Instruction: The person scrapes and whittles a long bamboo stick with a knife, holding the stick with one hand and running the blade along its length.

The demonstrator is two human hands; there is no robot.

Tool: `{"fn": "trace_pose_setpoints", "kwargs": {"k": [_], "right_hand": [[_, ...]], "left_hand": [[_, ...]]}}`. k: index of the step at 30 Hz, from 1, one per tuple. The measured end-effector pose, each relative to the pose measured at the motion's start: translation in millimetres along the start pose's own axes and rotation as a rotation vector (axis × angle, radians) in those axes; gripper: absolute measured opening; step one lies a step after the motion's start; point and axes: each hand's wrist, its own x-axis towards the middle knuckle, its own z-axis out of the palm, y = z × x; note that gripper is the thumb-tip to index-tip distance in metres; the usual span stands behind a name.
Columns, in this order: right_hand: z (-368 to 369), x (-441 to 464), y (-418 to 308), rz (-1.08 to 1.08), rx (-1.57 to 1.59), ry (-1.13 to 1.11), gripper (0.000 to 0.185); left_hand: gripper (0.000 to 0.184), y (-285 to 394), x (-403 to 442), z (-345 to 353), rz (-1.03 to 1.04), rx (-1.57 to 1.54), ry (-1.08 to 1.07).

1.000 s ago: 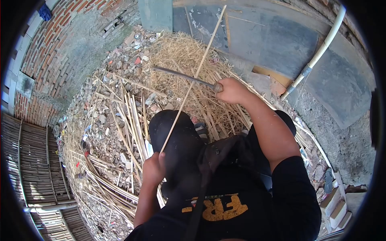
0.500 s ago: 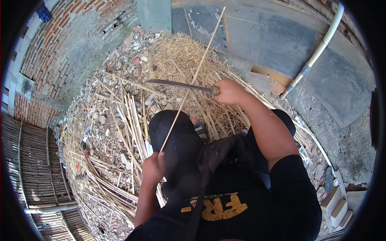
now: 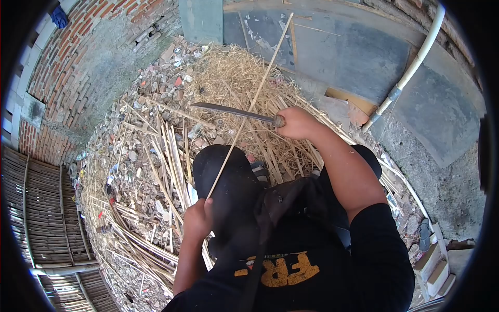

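A long, thin bamboo strip (image 3: pixel 270 63) slants up and away from my left hand (image 3: pixel 197 219), whose fingers are closed around its near end beside my left knee. My right hand (image 3: pixel 297 124) grips the short handle of a machete (image 3: pixel 223 108). Its dark blade points left and crosses the strip a little beyond my knees. Blade and strip appear to touch, though the exact contact is hard to make out.
Pale shavings (image 3: pixel 228 67) lie heaped ahead of me on rubble ground. Split bamboo strips (image 3: pixel 169 151) are piled to the left. A brick wall (image 3: pixel 57 78) stands at left, a slatted bamboo panel (image 3: pixel 44 208) below it, and a white pipe (image 3: pixel 416 65) leans at right.
My right hand and the machete have shifted slightly toward me along the strip. My left hand and the strip stay nearly in place.
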Motion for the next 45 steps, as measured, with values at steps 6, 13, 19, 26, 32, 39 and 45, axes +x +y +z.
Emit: {"fn": "trace_pose_setpoints", "kwargs": {"k": [6, 13, 19, 26, 32, 39, 45], "right_hand": [[2.5, 1.1, 3.5, -0.008, 0.006, -0.004, 0.028], [2.8, 2.1, 2.4, -0.010, 0.021, -0.014, 0.026], [2.0, 1.7, 3.0, -0.023, 0.025, -0.009, 0.025], [3.5, 3.5, 3.8, -0.003, 0.014, -0.021, 0.026], [2.2, 2.7, 3.8, -0.018, 0.010, -0.022, 0.028], [2.4, 3.1, 2.9, 0.003, 0.015, -0.024, 0.029], [5.4, 4.8, 5.3, 0.002, 0.027, -0.019, 0.029]], "left_hand": [[0.043, 1.5, 0.6, -1.8, 0.005, -0.016, -0.007], [0.044, 1.1, 0.2, -1.5, 0.024, -0.019, 0.004], [0.044, 0.0, 0.5, -1.3, 0.034, -0.022, 0.001], [0.045, -2.1, 0.5, -1.0, 0.040, -0.030, -0.004], [0.046, -2.8, 0.7, -0.1, 0.031, -0.024, -0.010], [0.046, -5.5, 1.0, 0.6, 0.011, -0.016, -0.017], [0.048, -2.2, 1.2, -2.3, 0.008, -0.025, -0.021]]}}
